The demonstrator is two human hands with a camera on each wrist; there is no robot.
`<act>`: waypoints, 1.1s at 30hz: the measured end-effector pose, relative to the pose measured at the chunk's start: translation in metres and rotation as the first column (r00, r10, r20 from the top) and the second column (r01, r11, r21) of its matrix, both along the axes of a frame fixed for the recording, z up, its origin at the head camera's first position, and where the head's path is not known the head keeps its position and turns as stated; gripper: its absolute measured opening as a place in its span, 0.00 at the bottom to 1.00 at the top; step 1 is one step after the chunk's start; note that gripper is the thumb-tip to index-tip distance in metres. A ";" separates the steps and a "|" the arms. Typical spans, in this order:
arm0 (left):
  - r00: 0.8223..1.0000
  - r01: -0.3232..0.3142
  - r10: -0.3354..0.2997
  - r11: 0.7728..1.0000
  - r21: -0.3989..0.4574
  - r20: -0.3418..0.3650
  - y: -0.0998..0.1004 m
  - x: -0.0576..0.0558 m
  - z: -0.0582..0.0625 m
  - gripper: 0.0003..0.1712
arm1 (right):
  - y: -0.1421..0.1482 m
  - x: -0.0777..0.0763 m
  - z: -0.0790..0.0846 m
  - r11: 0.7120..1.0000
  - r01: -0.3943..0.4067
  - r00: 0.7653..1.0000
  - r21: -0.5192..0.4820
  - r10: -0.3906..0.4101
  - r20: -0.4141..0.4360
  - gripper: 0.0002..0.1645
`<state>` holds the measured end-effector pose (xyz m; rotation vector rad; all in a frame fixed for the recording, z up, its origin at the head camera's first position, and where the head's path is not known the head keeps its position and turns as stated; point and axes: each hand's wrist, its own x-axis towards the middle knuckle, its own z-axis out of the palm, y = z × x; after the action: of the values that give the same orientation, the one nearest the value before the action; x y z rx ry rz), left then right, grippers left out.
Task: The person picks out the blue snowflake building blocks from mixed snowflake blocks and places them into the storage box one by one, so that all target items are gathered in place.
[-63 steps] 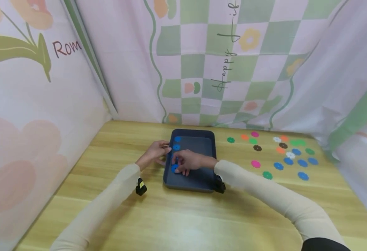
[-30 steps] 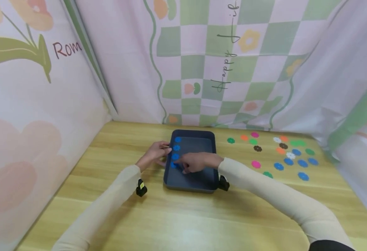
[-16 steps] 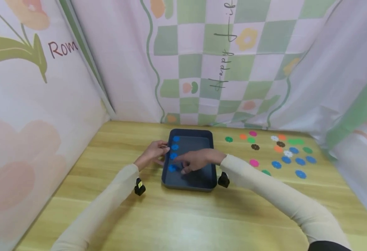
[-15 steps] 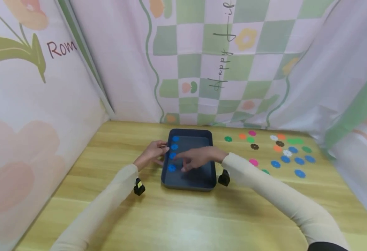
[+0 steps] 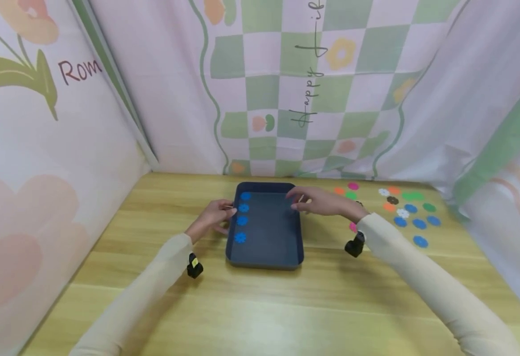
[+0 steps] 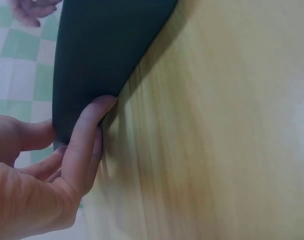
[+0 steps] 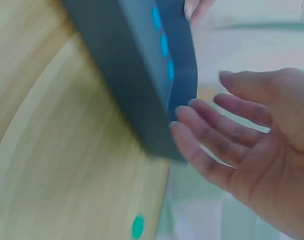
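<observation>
A dark grey rectangular tray point(image 5: 271, 227) rests on the wooden table. Several blue flower-shaped pieces point(image 5: 241, 220) lie in a column along its left inner side. My left hand point(image 5: 208, 217) holds the tray's left wall; in the left wrist view the thumb point(image 6: 37, 136) meets the rim and a fingertip presses the outer side low down. Over the tray's far right rim is my right hand point(image 5: 322, 201), its fingers loosely bent with nothing between them. In the right wrist view the fingertips point(image 7: 184, 131) are close to the tray's wall; contact is unclear.
To the right of the tray, loose flower pieces in blue point(image 5: 419, 224), white point(image 5: 403, 213), orange point(image 5: 389, 207), brown point(image 5: 392, 200), pink point(image 5: 353, 186) and green point(image 5: 429, 207) are scattered on the table point(image 5: 260, 306). A checkered curtain point(image 5: 295, 99) hangs behind.
My right hand pushed one blue piece at the column's near end, then left it and moved right and away to the far right rim. The left hand stays at the tray's wall.
</observation>
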<state>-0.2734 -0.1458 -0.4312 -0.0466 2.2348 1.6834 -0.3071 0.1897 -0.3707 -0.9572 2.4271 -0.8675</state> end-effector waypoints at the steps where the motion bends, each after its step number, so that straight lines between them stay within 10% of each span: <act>1: 1.000 0.002 -0.002 1.000 0.001 0.001 0.000 0.000 0.000 0.30 | 0.009 0.000 -0.001 0.999 0.027 1.000 -0.028 -0.028 -0.011 0.25; 11: 1.000 0.007 -0.007 1.000 0.014 0.017 -0.001 -0.001 0.001 0.30 | 0.105 0.000 -0.014 0.970 0.234 0.954 -0.072 -0.243 -0.175 0.30; 33: 0.999 0.036 -0.037 0.999 0.041 0.014 -0.004 -0.001 -0.002 0.30 | 0.232 0.030 -0.059 0.964 0.257 0.958 0.067 -0.245 -0.148 0.25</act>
<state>-0.2745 -0.1500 -0.4327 -0.0083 2.1770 1.7027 -0.2770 0.4212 -0.4293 -0.7092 2.7253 -0.7942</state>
